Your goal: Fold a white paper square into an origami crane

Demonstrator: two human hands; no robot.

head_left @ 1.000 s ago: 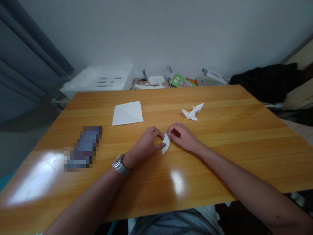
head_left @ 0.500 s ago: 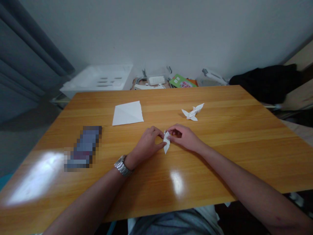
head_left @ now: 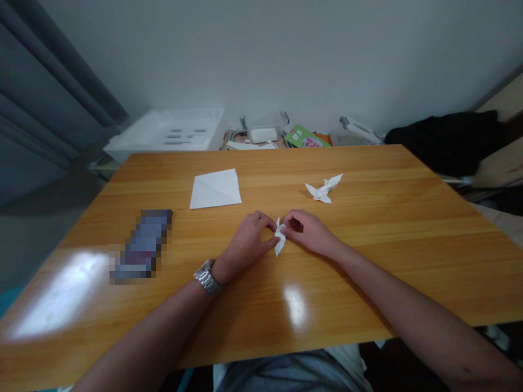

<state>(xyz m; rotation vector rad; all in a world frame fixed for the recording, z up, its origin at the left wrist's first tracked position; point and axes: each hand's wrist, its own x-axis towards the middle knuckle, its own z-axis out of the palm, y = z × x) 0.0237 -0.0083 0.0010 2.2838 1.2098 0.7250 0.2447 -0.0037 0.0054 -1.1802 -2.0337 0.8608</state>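
Note:
Between my two hands, just above the middle of the table, is a small folded piece of white paper (head_left: 280, 244) with pointed ends. My left hand (head_left: 254, 238) pinches its left side between thumb and fingers. From the right, my right hand (head_left: 305, 230) grips the paper's upper right side with thumb and forefinger. Part of the paper is hidden by the fingertips. Beyond my right hand lies a finished-looking white origami bird (head_left: 323, 190) with spread points. A flat white sheet of paper (head_left: 216, 189) with a diagonal crease rests beyond my left hand.
On the left of the wooden table (head_left: 359, 294) lies a phone-like dark device (head_left: 143, 245), blurred by pixels. Behind the table's far edge stand a white tray (head_left: 163, 130), a green booklet (head_left: 304, 137) and a black cloth (head_left: 441, 139). A grey curtain (head_left: 49, 98) hangs at left.
The upper tip of the folded paper now stands up as a clearer point between my fingers. Both hands keep their pinch, with my right fingers slightly shifted. The view has moved a little.

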